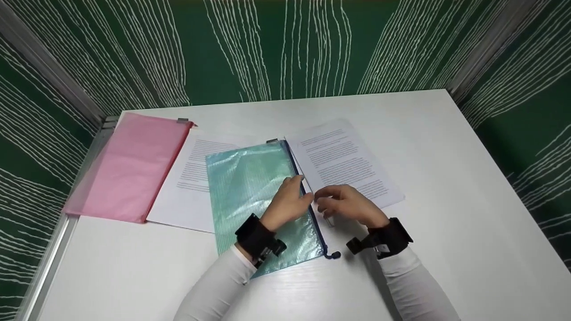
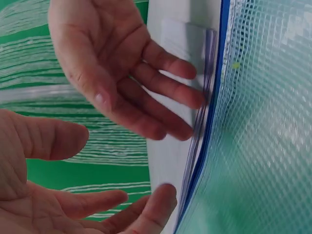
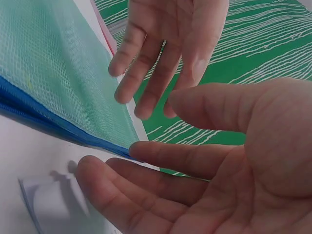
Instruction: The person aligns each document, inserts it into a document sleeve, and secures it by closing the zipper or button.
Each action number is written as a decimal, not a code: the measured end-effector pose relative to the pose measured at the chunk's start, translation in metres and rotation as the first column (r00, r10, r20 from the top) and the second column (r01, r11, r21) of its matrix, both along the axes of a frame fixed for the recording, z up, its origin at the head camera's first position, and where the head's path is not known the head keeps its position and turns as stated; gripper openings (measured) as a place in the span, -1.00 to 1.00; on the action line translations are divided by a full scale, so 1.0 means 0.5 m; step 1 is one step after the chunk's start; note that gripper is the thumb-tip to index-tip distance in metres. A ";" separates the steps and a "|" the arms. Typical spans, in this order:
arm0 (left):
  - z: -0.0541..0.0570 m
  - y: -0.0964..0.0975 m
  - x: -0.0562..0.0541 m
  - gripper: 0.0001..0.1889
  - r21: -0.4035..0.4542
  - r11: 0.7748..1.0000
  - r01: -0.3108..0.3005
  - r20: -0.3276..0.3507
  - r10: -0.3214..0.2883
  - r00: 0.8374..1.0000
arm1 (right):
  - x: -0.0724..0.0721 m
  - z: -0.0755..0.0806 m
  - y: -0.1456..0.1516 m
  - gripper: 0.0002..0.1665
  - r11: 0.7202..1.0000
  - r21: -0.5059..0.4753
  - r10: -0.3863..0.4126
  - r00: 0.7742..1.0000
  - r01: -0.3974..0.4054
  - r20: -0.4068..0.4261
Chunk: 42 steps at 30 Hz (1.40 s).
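A translucent teal zipper pouch (image 1: pixel 254 183) lies flat in the middle of the table, its dark blue zipper edge (image 1: pixel 317 223) facing right. My left hand (image 1: pixel 287 203) is over that edge with its fingers extended; whether they touch it I cannot tell. Just right of the zipper hovers my right hand (image 1: pixel 350 206), fingers loosely bent and nothing visibly held. Both palms show in the right wrist view, the right hand (image 3: pixel 204 180) in front and the left hand (image 3: pixel 170 53) beyond. A printed sheet (image 1: pixel 343 160) lies right of the pouch. A small whitish piece (image 1: pixel 330 221) sits partly hidden below my right hand.
A pink zipper pouch (image 1: pixel 138 169) with a red edge lies at the left. Another printed sheet (image 1: pixel 187 196) sits between the two pouches, partly covered by both. Green walls with white streaks border the white table (image 1: pixel 450 187) at the back and sides.
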<state>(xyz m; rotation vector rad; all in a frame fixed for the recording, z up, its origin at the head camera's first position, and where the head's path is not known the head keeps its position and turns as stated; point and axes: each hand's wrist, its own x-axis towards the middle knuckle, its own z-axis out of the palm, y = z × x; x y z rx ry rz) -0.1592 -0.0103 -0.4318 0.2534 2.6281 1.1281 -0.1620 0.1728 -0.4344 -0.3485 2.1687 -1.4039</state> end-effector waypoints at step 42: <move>-0.048 0.086 -0.037 -0.40 0.478 0.781 -0.402 0.255 0.314 0.915 | -0.062 -0.047 0.204 -0.33 0.886 0.204 -0.411 0.909 0.418 -0.076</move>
